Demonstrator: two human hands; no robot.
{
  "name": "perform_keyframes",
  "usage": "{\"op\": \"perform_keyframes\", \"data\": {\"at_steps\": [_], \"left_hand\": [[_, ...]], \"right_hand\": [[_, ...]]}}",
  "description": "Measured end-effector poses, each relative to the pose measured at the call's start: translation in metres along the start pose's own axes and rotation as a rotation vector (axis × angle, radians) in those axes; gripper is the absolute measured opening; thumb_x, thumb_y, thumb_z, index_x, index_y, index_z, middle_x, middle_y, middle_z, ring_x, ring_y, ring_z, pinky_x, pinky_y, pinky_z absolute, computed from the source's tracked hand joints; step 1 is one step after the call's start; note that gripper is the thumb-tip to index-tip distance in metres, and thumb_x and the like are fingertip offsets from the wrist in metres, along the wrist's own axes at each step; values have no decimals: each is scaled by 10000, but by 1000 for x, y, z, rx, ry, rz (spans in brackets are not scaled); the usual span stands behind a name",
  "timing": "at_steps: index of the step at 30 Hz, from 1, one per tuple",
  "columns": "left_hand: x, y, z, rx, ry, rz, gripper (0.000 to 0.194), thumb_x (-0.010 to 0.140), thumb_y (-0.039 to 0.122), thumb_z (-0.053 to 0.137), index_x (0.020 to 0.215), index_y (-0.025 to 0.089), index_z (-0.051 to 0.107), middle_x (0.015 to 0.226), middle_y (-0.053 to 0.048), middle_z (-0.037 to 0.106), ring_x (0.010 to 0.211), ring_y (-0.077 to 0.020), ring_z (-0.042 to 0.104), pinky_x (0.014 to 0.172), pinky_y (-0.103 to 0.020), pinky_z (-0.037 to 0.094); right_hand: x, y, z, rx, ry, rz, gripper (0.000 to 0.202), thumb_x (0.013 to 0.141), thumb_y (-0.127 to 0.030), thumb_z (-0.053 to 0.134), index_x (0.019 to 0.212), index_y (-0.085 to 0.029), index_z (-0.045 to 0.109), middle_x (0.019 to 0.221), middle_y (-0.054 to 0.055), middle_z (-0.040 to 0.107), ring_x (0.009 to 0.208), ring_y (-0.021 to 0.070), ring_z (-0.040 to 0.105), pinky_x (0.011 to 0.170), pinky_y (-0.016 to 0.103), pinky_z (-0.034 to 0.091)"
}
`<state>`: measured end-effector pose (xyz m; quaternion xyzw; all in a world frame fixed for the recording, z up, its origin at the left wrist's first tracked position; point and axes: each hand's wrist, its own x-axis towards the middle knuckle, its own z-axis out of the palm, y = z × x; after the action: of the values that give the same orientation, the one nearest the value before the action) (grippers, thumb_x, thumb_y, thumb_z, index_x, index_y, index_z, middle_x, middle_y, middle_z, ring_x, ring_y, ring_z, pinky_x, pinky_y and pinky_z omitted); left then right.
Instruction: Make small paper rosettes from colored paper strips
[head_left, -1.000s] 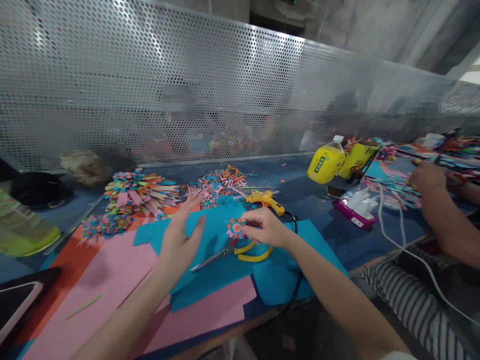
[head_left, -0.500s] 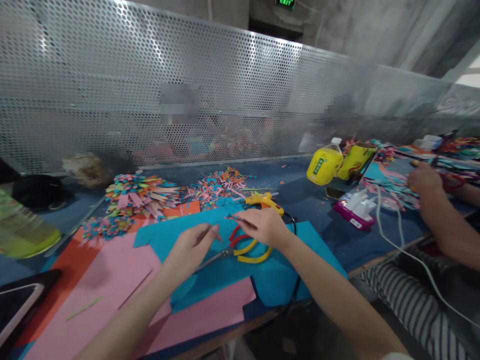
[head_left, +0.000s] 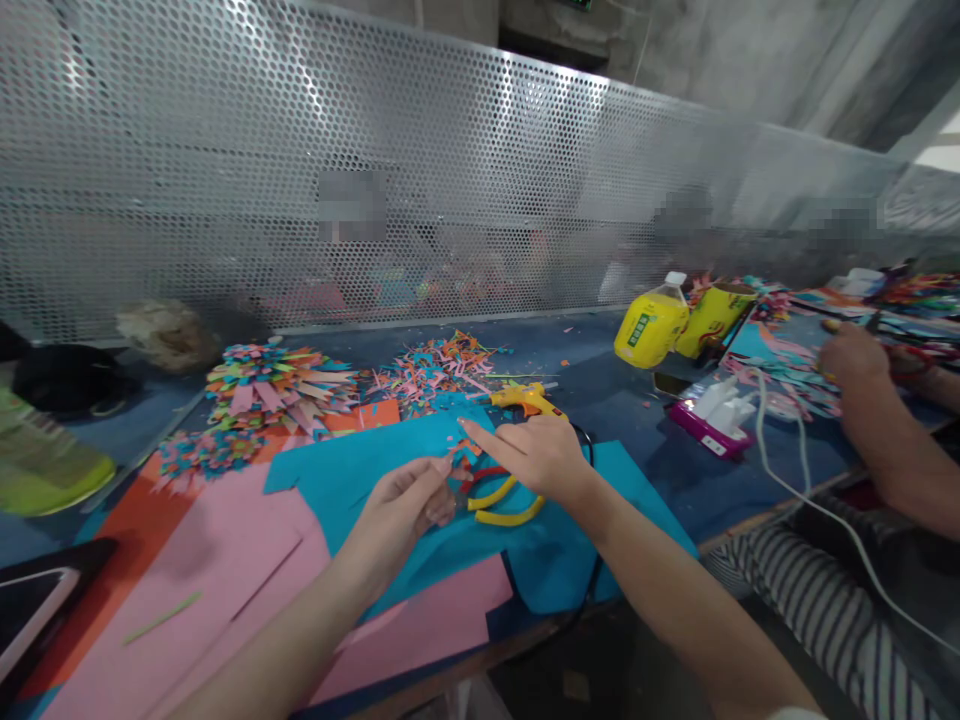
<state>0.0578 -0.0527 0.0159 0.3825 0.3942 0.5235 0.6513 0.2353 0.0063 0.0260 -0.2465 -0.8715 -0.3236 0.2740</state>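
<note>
My left hand (head_left: 409,505) is closed, its thumb and fingertips pinched at a little cluster of orange and pink paper strips (head_left: 466,452). My right hand (head_left: 544,458) reaches in from the other side, its forefinger extended and its fingertips at the same cluster; the thumb is hidden. Beneath the hands lie scissors (head_left: 511,515) with red and yellow handles, their blades now covered by my left hand. They rest on blue paper sheets (head_left: 322,465). Just beyond my right hand is a yellow glue gun (head_left: 529,400).
Cut paper scraps (head_left: 442,370) are heaped behind the blue sheets, left of which stands a fringed paper bundle (head_left: 274,390). Pink sheets (head_left: 217,560) cover the front left. A yellow bottle (head_left: 651,328) and purple tissue box (head_left: 709,425) stand right, near a co-worker's hand (head_left: 855,360).
My left hand has moved right and up to meet my right hand, covering the scissor blades. Orange and pink paper now shows between the fingertips. My right forefinger has straightened.
</note>
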Motion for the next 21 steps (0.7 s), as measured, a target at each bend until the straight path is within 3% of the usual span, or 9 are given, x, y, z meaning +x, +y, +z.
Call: {"op": "perform_keyframes", "data": {"at_steps": [21], "left_hand": [[-1,3,0,99,48,-18,294,643,417,678,614,131,617,427,61,409,412,-37,316,443,-182,285]], "right_hand": [[0,-1,0,44,-15,0,348,904,-157,355,1206,-225,515,524,-33,479,464,81,404,478,279,215]]}}
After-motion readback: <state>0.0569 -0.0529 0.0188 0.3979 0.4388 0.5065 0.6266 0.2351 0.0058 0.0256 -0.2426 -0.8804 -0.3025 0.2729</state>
